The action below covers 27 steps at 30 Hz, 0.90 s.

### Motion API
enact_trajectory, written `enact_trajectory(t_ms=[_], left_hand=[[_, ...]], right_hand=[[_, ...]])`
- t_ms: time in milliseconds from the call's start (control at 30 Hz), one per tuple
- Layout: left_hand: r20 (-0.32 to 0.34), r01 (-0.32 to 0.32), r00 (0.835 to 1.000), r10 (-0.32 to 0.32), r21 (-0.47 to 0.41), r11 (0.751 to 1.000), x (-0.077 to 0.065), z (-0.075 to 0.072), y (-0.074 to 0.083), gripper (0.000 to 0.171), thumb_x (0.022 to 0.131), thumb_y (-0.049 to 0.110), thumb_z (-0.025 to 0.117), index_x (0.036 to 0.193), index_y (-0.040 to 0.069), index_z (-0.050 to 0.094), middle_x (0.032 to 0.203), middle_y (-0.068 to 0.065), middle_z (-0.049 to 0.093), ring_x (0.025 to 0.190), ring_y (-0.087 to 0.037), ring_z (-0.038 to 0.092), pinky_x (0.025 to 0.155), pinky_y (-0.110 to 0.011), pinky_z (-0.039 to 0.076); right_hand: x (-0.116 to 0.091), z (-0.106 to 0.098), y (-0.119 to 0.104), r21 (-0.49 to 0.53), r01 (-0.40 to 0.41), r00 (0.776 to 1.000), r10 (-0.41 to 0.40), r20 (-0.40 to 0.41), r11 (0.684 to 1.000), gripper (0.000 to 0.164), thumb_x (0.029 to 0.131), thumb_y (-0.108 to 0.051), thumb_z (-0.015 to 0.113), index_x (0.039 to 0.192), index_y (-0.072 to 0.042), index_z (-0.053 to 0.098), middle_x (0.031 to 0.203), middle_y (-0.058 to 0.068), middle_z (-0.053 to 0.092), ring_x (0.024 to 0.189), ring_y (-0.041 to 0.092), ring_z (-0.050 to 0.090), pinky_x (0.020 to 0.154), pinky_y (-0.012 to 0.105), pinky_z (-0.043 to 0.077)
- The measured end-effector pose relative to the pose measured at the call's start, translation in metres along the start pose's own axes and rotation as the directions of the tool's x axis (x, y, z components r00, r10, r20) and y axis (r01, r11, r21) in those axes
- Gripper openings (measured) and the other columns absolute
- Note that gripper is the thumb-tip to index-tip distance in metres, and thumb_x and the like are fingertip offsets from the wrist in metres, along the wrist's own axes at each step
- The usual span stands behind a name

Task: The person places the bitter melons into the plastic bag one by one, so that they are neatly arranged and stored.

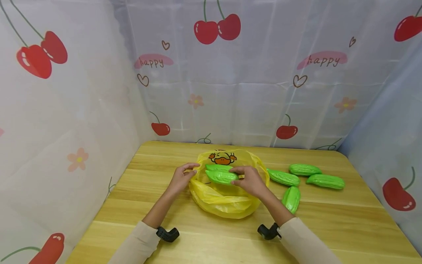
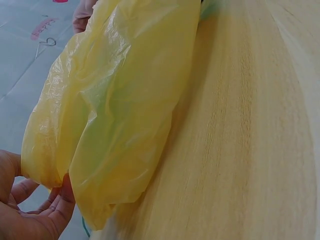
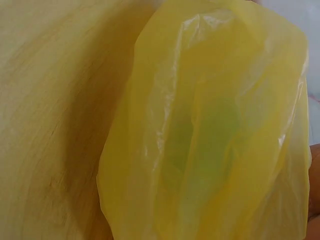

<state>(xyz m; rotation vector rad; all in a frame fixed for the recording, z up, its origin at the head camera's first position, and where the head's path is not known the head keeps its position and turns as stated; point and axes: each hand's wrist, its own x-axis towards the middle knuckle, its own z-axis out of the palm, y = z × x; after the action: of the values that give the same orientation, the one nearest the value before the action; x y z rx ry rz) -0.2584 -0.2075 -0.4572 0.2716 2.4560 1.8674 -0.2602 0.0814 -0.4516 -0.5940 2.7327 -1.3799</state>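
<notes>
A yellow plastic bag (image 1: 227, 207) with a duck face printed inside stands on the table with its mouth wide. My left hand (image 1: 180, 179) pinches the bag's left rim; in the left wrist view its thumb and fingers (image 2: 64, 202) are at the bag's edge. Inside the mouth, my right hand (image 1: 251, 180) grips a bright green bitter melon (image 1: 220, 177) by its right end. Just behind it lies another bitter melon (image 1: 217, 167), partly hidden. Green shapes show faintly through the bag (image 3: 205, 145) in the right wrist view, where the right hand is mostly hidden.
Right of the bag several more bitter melons lie on the wooden table (image 1: 333, 216): one against the bag (image 1: 284, 178), two farther right (image 1: 304, 169), and one near the right forearm (image 1: 291, 199). White curtains (image 1: 244, 99) with cherry prints stand behind and at both sides.
</notes>
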Motion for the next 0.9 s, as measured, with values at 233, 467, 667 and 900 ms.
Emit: enact_trajectory(t_ms=[233,467,667,900], left_hand=[[-0.006,0.009,1.0,-0.009,0.002,1.0,-0.0004,-0.0001,0.0008,0.033,0.104,0.007,0.057,0.134,-0.003,0.063,0.136,-0.022,0.054,0.082,-0.02,0.057,0.069,-0.032,0.045],[-0.016,0.007,1.0,-0.007,0.001,1.0,0.0,0.0011,0.0006,0.033,0.103,0.007,0.057,0.134,-0.002,0.063,0.137,-0.021,0.054,0.087,-0.022,0.059,0.071,-0.034,0.046],[-0.011,0.006,1.0,-0.006,0.0,1.0,-0.0003,0.0012,0.0004,0.032,0.103,0.007,0.057,0.134,-0.002,0.063,0.137,-0.022,0.054,0.095,-0.026,0.061,0.075,-0.032,0.048],[-0.017,-0.003,1.0,0.003,0.001,1.0,-0.0013,0.0017,0.0019,0.032,0.103,0.006,0.058,0.133,-0.002,0.064,0.136,-0.021,0.055,0.087,-0.024,0.059,0.071,-0.034,0.047]], right_hand=[[0.0038,0.0023,0.0007,-0.05,-0.009,1.0,0.008,-0.002,0.999,0.039,0.086,-0.004,0.08,0.124,-0.003,0.072,0.126,0.015,0.069,0.114,0.033,0.065,0.093,0.048,0.053],[0.006,0.0042,0.0029,-0.048,-0.03,1.0,0.03,0.004,0.998,0.038,0.086,-0.004,0.08,0.124,-0.002,0.072,0.126,0.017,0.068,0.113,0.034,0.065,0.09,0.047,0.055],[0.0072,0.0053,0.0067,-0.057,-0.04,0.999,0.04,0.014,0.998,0.037,0.086,-0.004,0.08,0.123,-0.002,0.073,0.123,0.016,0.07,0.112,0.033,0.066,0.089,0.046,0.055],[0.01,0.0062,0.0084,-0.083,-0.02,1.0,0.021,0.018,0.996,0.036,0.086,-0.004,0.08,0.121,-0.001,0.073,0.119,0.013,0.072,0.108,0.031,0.066,0.089,0.046,0.055]])
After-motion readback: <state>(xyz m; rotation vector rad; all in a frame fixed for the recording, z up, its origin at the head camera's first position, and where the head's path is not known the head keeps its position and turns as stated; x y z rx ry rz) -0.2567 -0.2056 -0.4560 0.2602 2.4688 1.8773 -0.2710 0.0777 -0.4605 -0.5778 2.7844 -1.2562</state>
